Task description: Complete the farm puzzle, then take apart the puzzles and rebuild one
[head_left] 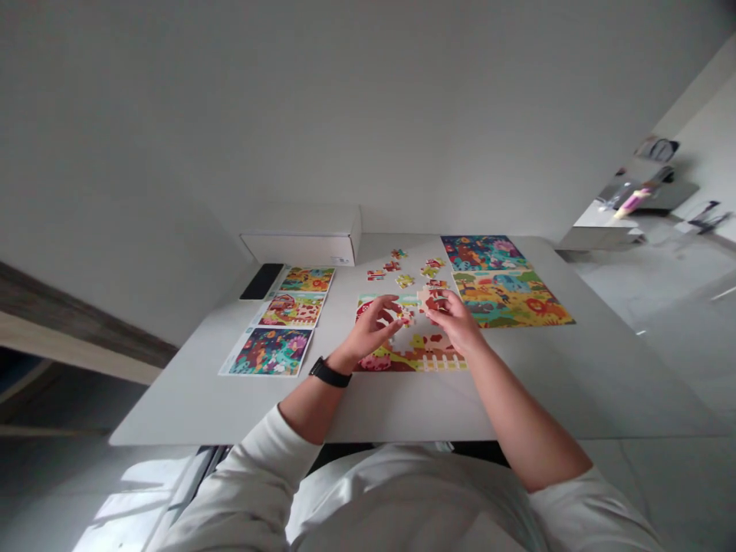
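Near the middle of the frame, the right hand [455, 320] pinches a puzzle piece [426, 299] between thumb and fingers, above the upper part of the farm puzzle [428, 349]. That puzzle lies on the table [402, 406] under and between both hands. To the left, the left hand [373, 328] curves over the puzzle's left side; whether it grips the piece at its fingertips I cannot tell. Loose pieces [405, 281] lie just beyond the hands, toward the upper centre.
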Available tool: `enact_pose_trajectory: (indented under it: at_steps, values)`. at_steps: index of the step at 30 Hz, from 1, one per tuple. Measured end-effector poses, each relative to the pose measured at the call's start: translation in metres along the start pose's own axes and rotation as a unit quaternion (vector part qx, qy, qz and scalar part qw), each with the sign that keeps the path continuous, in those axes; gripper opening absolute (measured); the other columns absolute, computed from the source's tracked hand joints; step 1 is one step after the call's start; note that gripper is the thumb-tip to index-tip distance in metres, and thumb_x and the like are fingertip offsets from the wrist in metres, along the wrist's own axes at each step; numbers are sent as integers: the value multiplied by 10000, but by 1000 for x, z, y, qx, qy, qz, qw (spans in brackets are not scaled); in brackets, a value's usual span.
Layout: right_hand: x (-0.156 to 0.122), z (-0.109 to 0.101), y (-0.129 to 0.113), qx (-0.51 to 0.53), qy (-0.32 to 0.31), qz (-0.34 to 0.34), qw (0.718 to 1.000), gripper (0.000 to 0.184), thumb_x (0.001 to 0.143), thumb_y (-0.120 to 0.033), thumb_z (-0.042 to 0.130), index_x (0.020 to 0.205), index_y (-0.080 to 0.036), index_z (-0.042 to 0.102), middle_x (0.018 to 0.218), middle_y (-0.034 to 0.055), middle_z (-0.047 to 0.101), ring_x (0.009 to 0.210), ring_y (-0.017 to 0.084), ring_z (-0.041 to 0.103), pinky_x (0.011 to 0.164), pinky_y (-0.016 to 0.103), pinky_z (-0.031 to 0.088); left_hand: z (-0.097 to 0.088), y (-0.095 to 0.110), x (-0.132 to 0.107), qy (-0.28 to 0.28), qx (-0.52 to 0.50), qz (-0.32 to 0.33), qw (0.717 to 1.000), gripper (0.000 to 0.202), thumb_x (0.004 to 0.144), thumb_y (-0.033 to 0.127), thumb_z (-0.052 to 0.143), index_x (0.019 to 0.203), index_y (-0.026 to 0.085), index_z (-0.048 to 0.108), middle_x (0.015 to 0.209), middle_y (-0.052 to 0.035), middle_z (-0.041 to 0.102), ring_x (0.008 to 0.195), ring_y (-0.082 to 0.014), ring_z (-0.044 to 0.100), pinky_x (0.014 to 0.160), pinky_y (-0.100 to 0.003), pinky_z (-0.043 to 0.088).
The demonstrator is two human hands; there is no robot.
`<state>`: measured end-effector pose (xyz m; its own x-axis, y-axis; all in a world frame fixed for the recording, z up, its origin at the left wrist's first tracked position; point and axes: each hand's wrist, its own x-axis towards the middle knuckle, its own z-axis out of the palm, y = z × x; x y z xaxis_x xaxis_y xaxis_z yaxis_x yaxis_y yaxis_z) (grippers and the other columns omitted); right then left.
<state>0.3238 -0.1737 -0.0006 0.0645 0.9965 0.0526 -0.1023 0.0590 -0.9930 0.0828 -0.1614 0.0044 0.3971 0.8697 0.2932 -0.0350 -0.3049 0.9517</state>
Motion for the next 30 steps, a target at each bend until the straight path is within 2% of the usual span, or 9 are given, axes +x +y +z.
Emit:
enact_pose_trajectory:
  at_steps: [5, 10, 14, 19, 22, 25, 30]
  values:
    - [-13, 17, -3, -30, -61, 6, 998, 548, 756, -415, 859, 1239, -310, 623, 1016, 11, 772, 919, 234, 746, 840, 384, 617, 3, -2, 1, 14, 3, 6, 1000, 560, 898, 475, 839, 1342, 227, 603, 1135, -94, 710, 867, -163, 699, 625, -241, 588]
    - [-13, 27, 6, -37, -94, -3, 995, 562, 766, -395, 854, 1260, -302, 602, 1078, 16, 769, 954, 222, 749, 911, 393, 614, 2, -7, 1, -10, 27, 17, 999, 506, 870, 456, 862, 1242, 224, 609, 913, -18, 692, 830, -154, 692, 632, -223, 564]
    - [-11, 27, 12, -41, -86, -10, 995, 626, 774, -443, 861, 1318, -327, 574, 1072, 7, 732, 945, 217, 735, 906, 391, 612, 1, -13, 3, 4, 15, 22, 1000, 453, 896, 468, 834, 1192, 219, 599, 872, 0, 682, 769, -134, 664, 627, -232, 562]
    - [-11, 21, 12, -49, -59, -14, 997, 551, 835, -510, 817, 1299, -323, 587, 1014, -1, 707, 930, 224, 736, 872, 387, 613, -5, -16, 7, 66, -23, -22, 997, 497, 877, 522, 848, 1176, 229, 581, 894, 6, 675, 713, -114, 626, 566, -220, 536]
    - [-10, 18, 11, -56, -52, -10, 997, 517, 834, -534, 808, 1265, -320, 621, 998, -1, 702, 931, 232, 734, 836, 382, 616, -8, -14, 7, 81, -40, -42, 995, 509, 865, 519, 861, 1190, 232, 594, 895, 3, 669, 690, -119, 611, 510, -213, 508]
    - [-10, 18, 10, -61, -49, -3, 997, 473, 824, -553, 808, 1196, -302, 659, 978, 5, 705, 953, 238, 731, 840, 375, 616, -8, -14, 6, 61, -36, -36, 997, 476, 888, 491, 845, 1218, 227, 624, 902, -3, 678, 693, -115, 616, 537, -217, 515]
    - [-8, 20, 14, -69, -82, -1, 994, 418, 825, -512, 807, 1148, -277, 682, 1036, 24, 743, 964, 226, 725, 903, 381, 602, -6, -23, 6, -22, 3, -15, 1000, 467, 919, 482, 814, 1271, 209, 675, 854, -7, 681, 680, -117, 632, 594, -234, 529]
